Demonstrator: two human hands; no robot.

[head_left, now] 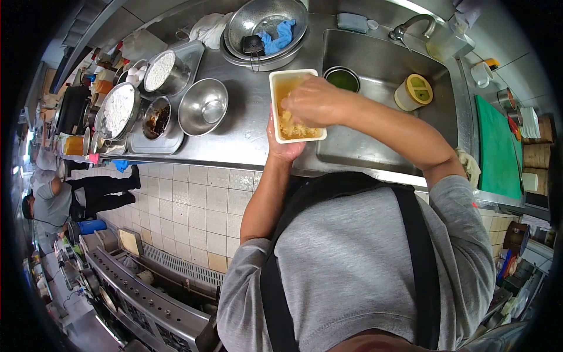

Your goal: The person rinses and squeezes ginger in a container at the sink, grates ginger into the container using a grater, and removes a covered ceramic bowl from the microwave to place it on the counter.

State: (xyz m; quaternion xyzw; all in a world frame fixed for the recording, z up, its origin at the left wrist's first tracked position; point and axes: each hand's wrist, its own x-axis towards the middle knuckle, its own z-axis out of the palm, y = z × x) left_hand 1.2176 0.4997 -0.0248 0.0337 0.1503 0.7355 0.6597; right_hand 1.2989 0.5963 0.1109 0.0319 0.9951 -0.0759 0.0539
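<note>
A white rectangular container point(322, 134) with yellowish liquid and pale crumbly bits is held over the counter, at the sink's left edge. Beneath it and along its left side, my left hand point(286, 146) supports it, the fingers mostly hidden. My right hand point(314, 101) reaches into the container from the right, fingers bent down among the contents; their tips and anything between them are hidden. Left of the container stands an empty metal bowl point(203, 107). Behind it, stacked metal bowls point(237, 29) hold a blue cloth point(278, 38) and a small black item.
The sink point(375, 146) holds a green-filled round container point(342, 80) and a yellow-lidded tub point(413, 92). Bowls of white powder point(118, 111) and dark sauce point(157, 118) stand left. A green board point(497, 146) lies right. Another person point(64, 196) stands far left, beyond the counter.
</note>
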